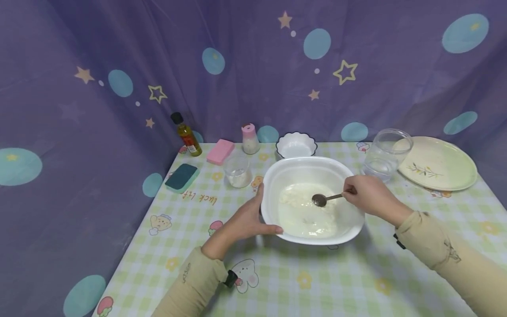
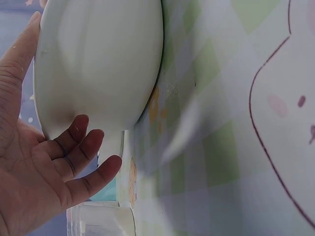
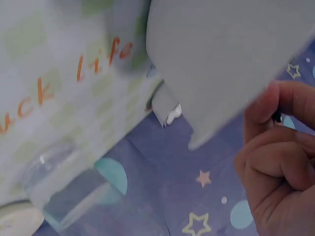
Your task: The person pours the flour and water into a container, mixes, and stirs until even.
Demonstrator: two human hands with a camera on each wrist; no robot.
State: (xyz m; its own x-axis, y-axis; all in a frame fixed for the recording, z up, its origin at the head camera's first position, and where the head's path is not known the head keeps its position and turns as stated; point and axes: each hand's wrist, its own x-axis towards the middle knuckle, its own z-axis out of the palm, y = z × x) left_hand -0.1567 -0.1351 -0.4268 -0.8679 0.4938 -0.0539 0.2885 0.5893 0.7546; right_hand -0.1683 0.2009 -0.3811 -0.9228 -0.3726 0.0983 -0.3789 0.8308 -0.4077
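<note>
A white oval basin [image 1: 273,176] stands in the middle of the table, with a milky, lumpy mixture [image 1: 305,215] in it. At its near left rim my left hand [image 1: 249,220] grips the edge, thumb along the rim and bent fingertips against the outer wall, as the left wrist view shows. My right hand [image 1: 368,196] pinches the handle of a small dark metal spoon [image 1: 319,200] over the basin's right side. The spoon's head is at the mixture's surface. In the right wrist view the basin's outside [image 3: 216,59] hides the spoon's head.
Behind the basin stand a white scalloped bowl [image 1: 296,145] and a pink-topped shaker [image 1: 249,140]. To the left are a clear cup [image 1: 238,176], two sponges, pink [image 1: 221,152] and green [image 1: 182,177], and an oil bottle [image 1: 188,137]. At right, a clear jug [image 1: 384,156] adjoins an oval plate [image 1: 447,165].
</note>
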